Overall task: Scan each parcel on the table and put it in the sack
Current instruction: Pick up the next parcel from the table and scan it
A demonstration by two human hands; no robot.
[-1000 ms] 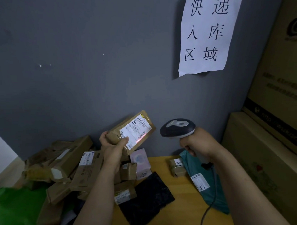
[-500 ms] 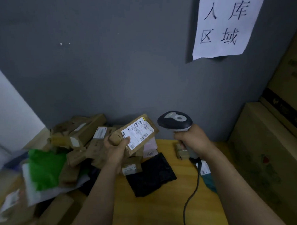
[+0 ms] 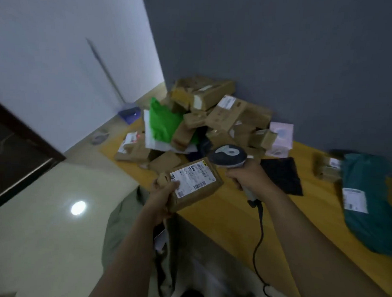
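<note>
Gripping one labelled box is the left hand; the right hand clasps one scanner (one teal bag lies apart).

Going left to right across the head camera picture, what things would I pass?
Dark brown door frame → bright green plastic bag → brown cardboard parcel with a white label → grey handheld barcode scanner → black plastic pouch → teal plastic mailer bag.

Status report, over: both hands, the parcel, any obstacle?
Left hand grips brown parcel, label up. Right hand grips scanner. Grey sack just below parcel, nothing seen between.
</note>
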